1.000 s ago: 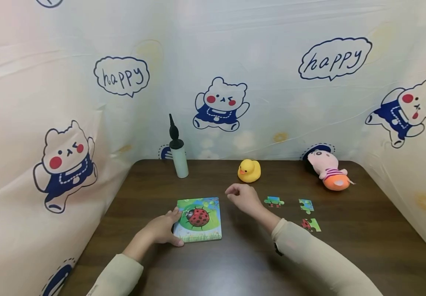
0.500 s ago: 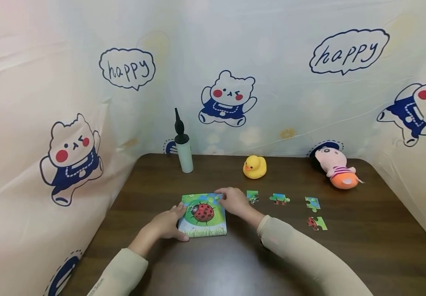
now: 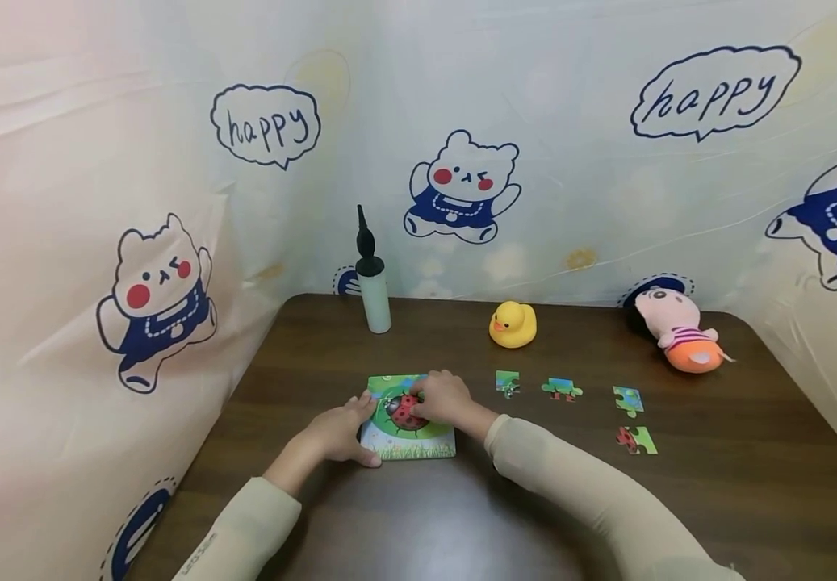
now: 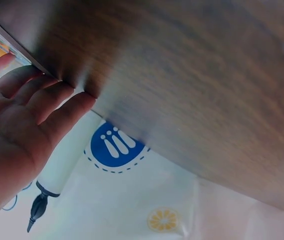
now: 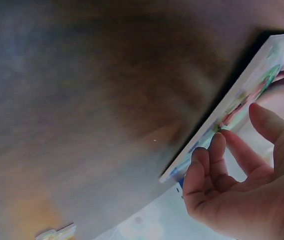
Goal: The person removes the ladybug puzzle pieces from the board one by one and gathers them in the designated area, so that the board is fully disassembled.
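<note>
A square ladybug jigsaw puzzle (image 3: 405,444) lies flat on the brown table. My left hand (image 3: 338,432) rests along its left side, the thumb at the lower left corner and the other fingers at the upper part. In the left wrist view, the left fingers (image 4: 64,111) reach out fairly straight to the puzzle's edge. My right hand (image 3: 447,399) is over the puzzle's right half, its fingertips at the ladybug. The right wrist view shows the right index finger (image 5: 241,150) touching the picture, the thumb apart from it and the other fingers bent. No piece shows between them.
Several loose puzzle pieces lie to the right, among them a green and blue piece (image 3: 508,383) and a red and green piece (image 3: 637,440). Behind stand a hand pump (image 3: 374,303) and a yellow rubber duck (image 3: 513,325). A plush toy (image 3: 682,332) lies at the back right.
My right hand has come left from beside the puzzle, past its upper right corner, onto the ladybug, uncovering a loose piece. The left hand stays at the puzzle's left side. The head view has shifted.
</note>
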The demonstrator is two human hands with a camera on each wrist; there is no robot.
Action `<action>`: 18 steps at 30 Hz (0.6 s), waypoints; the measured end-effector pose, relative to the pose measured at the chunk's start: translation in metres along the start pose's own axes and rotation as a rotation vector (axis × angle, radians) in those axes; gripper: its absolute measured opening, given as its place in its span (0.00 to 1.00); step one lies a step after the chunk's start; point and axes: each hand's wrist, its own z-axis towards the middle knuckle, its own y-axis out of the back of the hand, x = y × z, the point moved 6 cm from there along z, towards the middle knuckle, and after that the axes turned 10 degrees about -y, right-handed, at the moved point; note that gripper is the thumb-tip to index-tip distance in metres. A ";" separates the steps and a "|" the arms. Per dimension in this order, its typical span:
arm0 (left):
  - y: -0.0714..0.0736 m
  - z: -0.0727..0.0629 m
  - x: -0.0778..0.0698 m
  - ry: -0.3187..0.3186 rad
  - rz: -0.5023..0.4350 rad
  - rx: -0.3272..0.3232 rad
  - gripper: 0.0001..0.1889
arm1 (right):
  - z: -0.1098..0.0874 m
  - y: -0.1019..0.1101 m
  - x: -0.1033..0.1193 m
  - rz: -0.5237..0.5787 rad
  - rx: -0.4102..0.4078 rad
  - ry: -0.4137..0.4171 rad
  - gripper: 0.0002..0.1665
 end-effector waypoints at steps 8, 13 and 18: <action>0.002 0.000 -0.003 -0.004 0.016 0.004 0.55 | 0.000 0.001 0.008 -0.022 -0.001 0.043 0.20; 0.003 -0.001 -0.006 -0.005 0.031 0.004 0.54 | 0.002 0.002 0.011 0.006 -0.043 0.023 0.17; 0.004 -0.001 -0.008 -0.007 0.052 0.001 0.54 | 0.004 0.004 0.013 0.018 -0.091 -0.008 0.14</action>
